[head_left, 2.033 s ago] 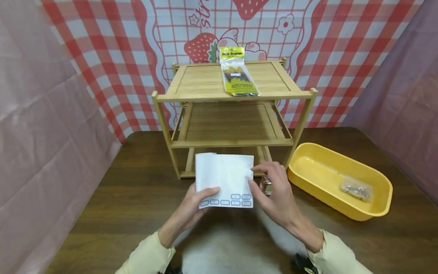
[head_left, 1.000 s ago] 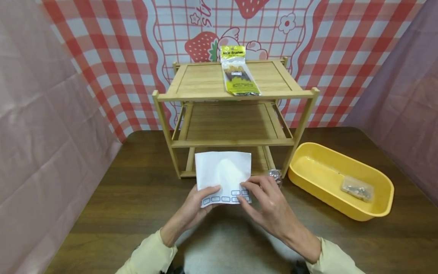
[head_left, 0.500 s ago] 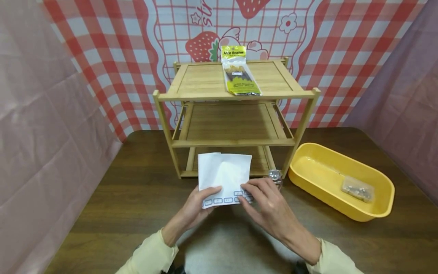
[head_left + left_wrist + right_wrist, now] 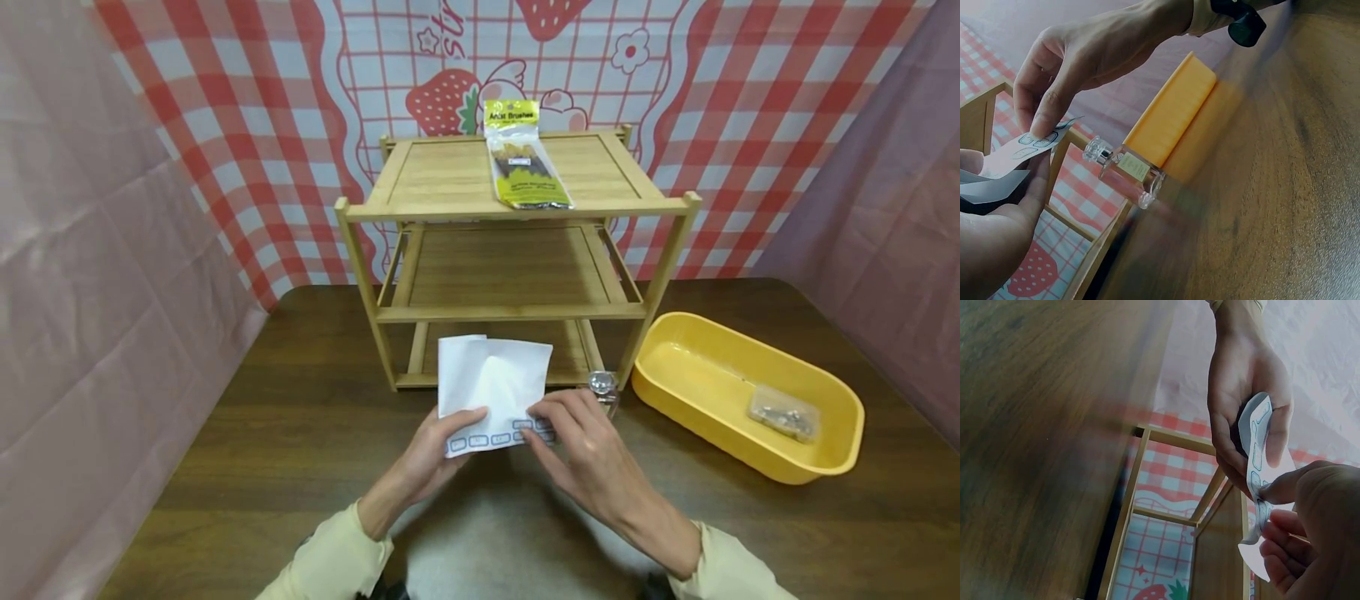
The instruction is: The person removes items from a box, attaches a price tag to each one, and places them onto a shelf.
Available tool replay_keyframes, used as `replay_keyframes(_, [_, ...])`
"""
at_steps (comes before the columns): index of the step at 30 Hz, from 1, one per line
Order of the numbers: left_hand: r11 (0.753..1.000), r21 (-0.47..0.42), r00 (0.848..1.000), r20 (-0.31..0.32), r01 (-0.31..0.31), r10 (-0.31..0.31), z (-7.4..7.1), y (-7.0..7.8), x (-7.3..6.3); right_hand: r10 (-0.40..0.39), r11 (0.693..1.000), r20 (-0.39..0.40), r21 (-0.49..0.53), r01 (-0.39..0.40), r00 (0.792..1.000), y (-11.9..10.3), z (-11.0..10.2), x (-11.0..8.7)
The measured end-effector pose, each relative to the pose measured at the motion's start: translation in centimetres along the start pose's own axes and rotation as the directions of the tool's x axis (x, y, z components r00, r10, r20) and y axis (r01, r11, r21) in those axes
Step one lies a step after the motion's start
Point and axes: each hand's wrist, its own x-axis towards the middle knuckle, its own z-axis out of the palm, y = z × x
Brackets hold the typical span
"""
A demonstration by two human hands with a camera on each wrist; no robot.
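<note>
A white sheet of blue-bordered label stickers [image 4: 491,379] is held up in front of the wooden rack, its left side folded over. My left hand [image 4: 431,450] grips its lower left, thumb on the front and fingers behind. At the lower right corner, my right hand [image 4: 592,450] pinches the sheet by its printed labels between thumb and fingers. In the right wrist view the sheet [image 4: 1259,447] curves along its labelled edge between both hands. Just behind my right hand stands a clear glass perfume bottle [image 4: 603,385], plainer in the left wrist view with a faceted cap and pale label [image 4: 1133,167].
A three-tier wooden rack [image 4: 517,313] stands ahead; on its top shelf lies a packet of artist brushes [image 4: 525,167]. Right of it, a yellow basin [image 4: 690,367] holds a small clear box of metal bits [image 4: 783,412]. Checked cloth [image 4: 262,125] hangs behind.
My right hand has come left and down from the sheet's right edge onto its corner labels. The sheet has flexed and tilted slightly; the fold on its left shows again.
</note>
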Motion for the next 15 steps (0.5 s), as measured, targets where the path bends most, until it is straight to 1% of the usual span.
replay_keyframes(7, [1.000, -0.007, 1.000, 0.001, -0.006, 0.006, 0.05, -0.15, 0.09, 0.036, 0.999, 0.020, 0.012, -0.036, 0.999, -0.16, -0.12, 0.00])
replay_keyframes(11, [1.000, 0.003, 1.000, -0.003, 0.006, -0.006, 0.08, -0.19, 0.10, 0.053, 0.998, 0.045, 0.017, -0.054, 0.998, -0.30, -0.20, 0.01])
replay_keyframes(15, [1.000, 0.018, 1.000, -0.005, 0.018, -0.018, 0.13, -0.19, 0.14, 0.058, 0.998, 0.053, 0.019, -0.059, 0.997, -0.30, -0.21, -0.02])
